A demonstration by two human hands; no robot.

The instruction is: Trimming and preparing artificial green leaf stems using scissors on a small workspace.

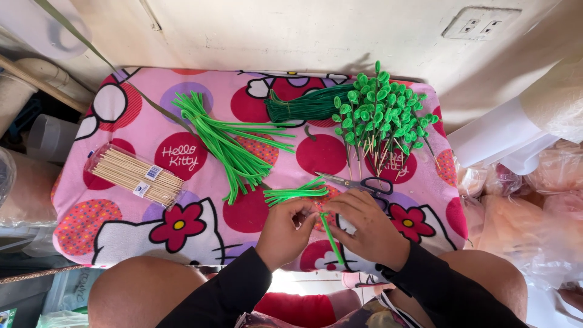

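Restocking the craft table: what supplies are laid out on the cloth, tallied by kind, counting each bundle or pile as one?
Light green stem bundles: 2
Dark green stem bundles: 1
Piles of finished leaf picks: 1
Packs of wooden skewers: 1
Scissors: 1
Single green stem, held by left hand and right hand: 1
Total: 7

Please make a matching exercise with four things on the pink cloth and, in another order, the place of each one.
Things:
1. scissors
2. packet of wooden sticks
3. dark green bundle
4. green stem between the left hand and right hand

Places:
A. far edge, middle
B. left side
C. near edge
D. just beyond the right hand

Pairs: 1-D, 2-B, 3-A, 4-C
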